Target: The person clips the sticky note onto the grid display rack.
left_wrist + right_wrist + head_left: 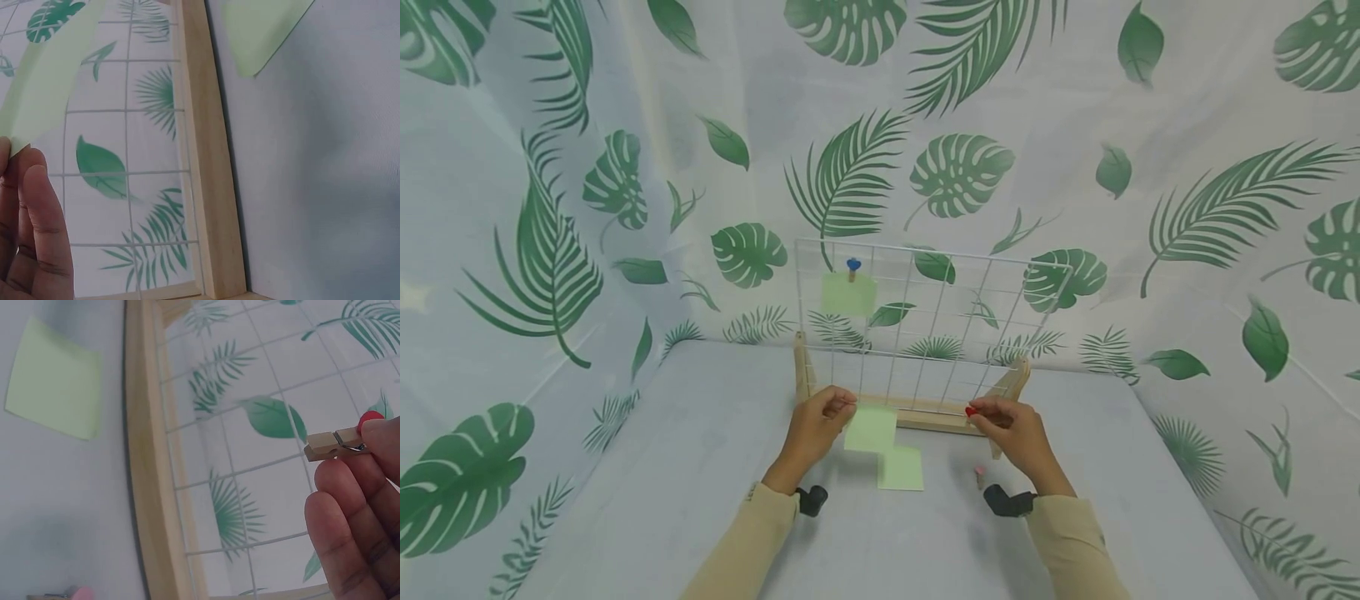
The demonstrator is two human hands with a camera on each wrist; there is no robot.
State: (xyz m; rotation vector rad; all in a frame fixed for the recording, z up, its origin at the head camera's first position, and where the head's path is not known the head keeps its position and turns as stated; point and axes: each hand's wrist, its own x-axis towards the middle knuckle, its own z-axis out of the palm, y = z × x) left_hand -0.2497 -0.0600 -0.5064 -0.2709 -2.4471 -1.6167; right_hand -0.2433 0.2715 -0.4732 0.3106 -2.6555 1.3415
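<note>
My left hand pinches a corner of a pale green paper sheet, lifted in front of the wire grid. The same sheet hangs from the fingertips in the left wrist view. My right hand holds a small wooden clothespin with a red knob, gripped between thumb and fingers, its jaws toward the grid. A second green sheet lies on the table below the first. The white wire grid stands upright, with another green sheet clipped at its upper left by a blue-topped clothespin.
A wooden base bar and side supports carry the grid. One pink-topped clothespin lies on the white table, near my right wrist. Leaf-patterned cloth hangs behind and at both sides.
</note>
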